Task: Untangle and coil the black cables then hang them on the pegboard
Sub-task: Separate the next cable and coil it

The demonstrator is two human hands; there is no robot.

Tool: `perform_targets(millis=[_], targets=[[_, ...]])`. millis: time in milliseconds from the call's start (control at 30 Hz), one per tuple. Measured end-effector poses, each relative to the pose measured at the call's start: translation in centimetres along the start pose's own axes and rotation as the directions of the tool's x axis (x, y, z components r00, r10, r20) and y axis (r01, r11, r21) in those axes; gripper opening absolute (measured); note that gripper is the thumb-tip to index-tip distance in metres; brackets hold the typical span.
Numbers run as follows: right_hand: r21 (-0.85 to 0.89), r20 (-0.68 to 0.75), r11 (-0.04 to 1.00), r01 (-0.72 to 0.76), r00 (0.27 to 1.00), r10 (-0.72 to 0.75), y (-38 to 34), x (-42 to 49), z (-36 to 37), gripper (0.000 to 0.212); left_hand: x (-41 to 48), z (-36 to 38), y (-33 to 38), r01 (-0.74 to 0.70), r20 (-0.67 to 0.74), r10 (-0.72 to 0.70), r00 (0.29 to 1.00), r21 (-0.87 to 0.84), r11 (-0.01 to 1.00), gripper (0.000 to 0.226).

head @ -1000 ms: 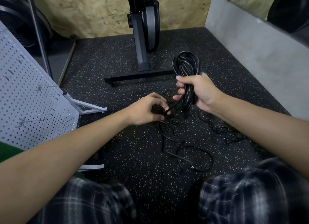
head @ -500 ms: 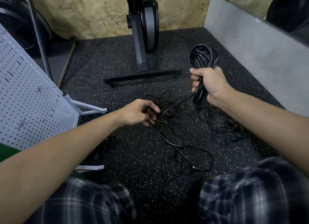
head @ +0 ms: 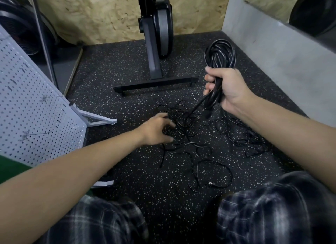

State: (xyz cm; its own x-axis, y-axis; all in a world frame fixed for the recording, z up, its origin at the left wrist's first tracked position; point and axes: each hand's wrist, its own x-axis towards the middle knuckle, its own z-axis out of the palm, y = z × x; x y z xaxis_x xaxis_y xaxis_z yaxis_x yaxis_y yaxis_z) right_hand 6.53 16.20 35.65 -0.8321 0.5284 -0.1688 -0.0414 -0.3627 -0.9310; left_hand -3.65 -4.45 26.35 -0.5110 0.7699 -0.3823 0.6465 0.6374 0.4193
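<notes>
Head view: the right hand (head: 229,87) clenches a coil (head: 221,52) of black cable, lifted off the floor (head: 145,171), likely so its loops hold together while its tail runs down into the tangle (head: 185,120). The left hand (head: 156,129) reaches into those loose strands, fingers curled; whether it pinches one is unclear. The pegboard (head: 36,116) stands at the left.

right hand (head: 228,87) gripping coiled cable (head: 221,54), tangled cables (head: 183,122)
</notes>
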Motion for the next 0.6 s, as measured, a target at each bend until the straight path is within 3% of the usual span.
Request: perform_targets(millis=[100, 167, 233, 333, 600], targets=[[0.078, 0.093, 0.997, -0.025, 0.995, 0.017, -0.3, -0.1, 0.4, 0.015, 0.7, 0.9, 1.2, -0.176, -0.02, 0.178, 0.984, -0.298, 0.938, 0.055], [0.107, 0.124, 0.994, -0.037, 0.992, 0.024, -0.5, -0.1, 0.4, 0.016, 0.9, 1.3, 2.0, -0.235, -0.026, 0.242, 0.97, -0.361, 0.903, 0.038], [0.106, 0.126, 0.994, -0.037, 0.992, 0.023, -0.7, -0.1, 0.3, 0.016, 0.8, 1.0, 2.5, -0.252, -0.066, 0.245, 0.967, -0.351, 0.902, 0.028], [0.055, 0.07, 0.998, -0.001, 0.998, -0.003, -0.7, 0.0, -0.3, 0.012, 0.6, 0.3, 2.4, -0.253, -0.126, 0.224, 0.967, -0.326, 0.911, 0.032], [-0.308, -0.195, 0.951, 0.04, 0.975, -0.104, 0.9, 1.2, -1.1, 0.014, 0.4, -0.9, 2.4, -0.293, -0.153, 0.28, 0.948, -0.064, 0.954, 0.03]])
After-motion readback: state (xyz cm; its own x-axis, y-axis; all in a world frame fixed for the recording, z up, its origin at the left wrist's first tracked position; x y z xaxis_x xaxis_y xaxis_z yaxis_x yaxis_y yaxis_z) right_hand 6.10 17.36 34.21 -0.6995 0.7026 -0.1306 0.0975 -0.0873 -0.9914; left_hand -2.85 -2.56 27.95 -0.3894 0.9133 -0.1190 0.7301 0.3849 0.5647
